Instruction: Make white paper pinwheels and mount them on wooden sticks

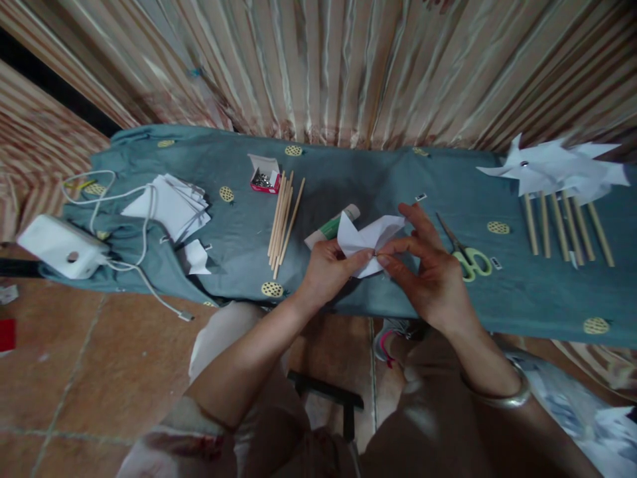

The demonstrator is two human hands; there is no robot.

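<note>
A white paper pinwheel is held just above the cloth near the table's front edge. My left hand is closed on its left side, with the thumb lying across the paper towards the centre. At the pinwheel's middle, the thumb and index finger of my right hand pinch a tiny metal piece that looks like a thumbtack; the fingertips partly hide it. The other right fingers are raised. Behind the paper lies a green and white glue stick. Scissors with pale green handles rest right of my right hand.
Wooden sticks lie beside an open red box of thumbtacks. Further left are stacked white papers, a paper scrap and a white power bank with a cable. Several pinwheels on sticks lie at far right.
</note>
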